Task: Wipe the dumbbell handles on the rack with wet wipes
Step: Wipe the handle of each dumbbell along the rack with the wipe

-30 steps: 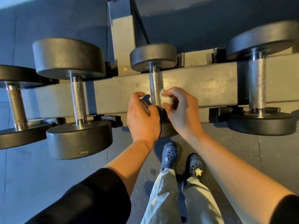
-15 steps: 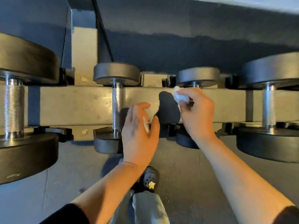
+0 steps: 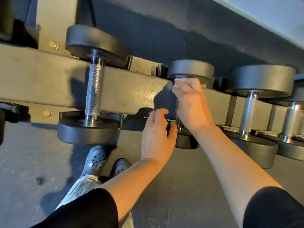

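Right hand [image 3: 192, 104] grips wet wipe [image 3: 178, 82] round centre-frame dumbbell handle [image 3: 177, 118]; left hand [image 3: 157, 137], fingers loosely spread, hovers just beside its lower end.

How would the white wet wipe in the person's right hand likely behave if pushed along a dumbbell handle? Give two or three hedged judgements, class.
The wet wipe is probably floppy: it sits bunched and crumpled in the right hand. It likely weighs very little, since the fingertips alone pinch it. On knurled metal like the neighbouring handle, it may drag or snag rather than glide.
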Tool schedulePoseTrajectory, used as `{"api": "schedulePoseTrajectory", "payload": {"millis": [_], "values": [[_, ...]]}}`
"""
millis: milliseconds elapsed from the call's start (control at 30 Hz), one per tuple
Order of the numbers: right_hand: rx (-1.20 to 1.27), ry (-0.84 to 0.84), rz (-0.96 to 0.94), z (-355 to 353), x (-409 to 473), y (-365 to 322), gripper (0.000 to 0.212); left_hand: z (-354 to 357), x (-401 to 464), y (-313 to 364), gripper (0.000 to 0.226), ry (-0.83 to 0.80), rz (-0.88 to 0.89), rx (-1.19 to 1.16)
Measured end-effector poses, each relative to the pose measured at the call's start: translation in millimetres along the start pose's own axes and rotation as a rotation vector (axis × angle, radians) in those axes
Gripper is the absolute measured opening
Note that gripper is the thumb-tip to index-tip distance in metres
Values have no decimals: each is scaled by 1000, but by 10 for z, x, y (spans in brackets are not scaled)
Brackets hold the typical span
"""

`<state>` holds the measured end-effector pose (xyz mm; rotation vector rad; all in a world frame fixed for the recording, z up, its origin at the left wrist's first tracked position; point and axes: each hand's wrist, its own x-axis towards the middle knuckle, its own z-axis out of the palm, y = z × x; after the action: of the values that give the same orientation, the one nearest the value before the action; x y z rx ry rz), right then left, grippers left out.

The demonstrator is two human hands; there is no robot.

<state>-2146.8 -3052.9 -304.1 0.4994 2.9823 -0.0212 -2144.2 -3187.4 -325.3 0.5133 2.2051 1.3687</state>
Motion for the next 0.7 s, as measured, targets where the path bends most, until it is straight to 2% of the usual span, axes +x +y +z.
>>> {"api": "schedulePoseTrajectory", "payload": {"millis": [200, 367, 567, 633, 700], "values": [[20, -10, -23, -29, -88, -8, 32, 27, -50, 0, 33, 2, -20, -22], [180, -54, -22, -91, -413, -77, 36, 10, -40, -27, 33, -11, -15, -30], [427, -192, 196, -164, -601, -122, 40, 6, -46, -51, 30, -14, 0, -47], [423, -129, 191, -168, -552, -118, 39, 3, -39, -59, 30, -25, -1, -46], [368, 38, 181, -174, -469, -72, 37, -1, -40, -65, 30, -31, -5, -46]]}}
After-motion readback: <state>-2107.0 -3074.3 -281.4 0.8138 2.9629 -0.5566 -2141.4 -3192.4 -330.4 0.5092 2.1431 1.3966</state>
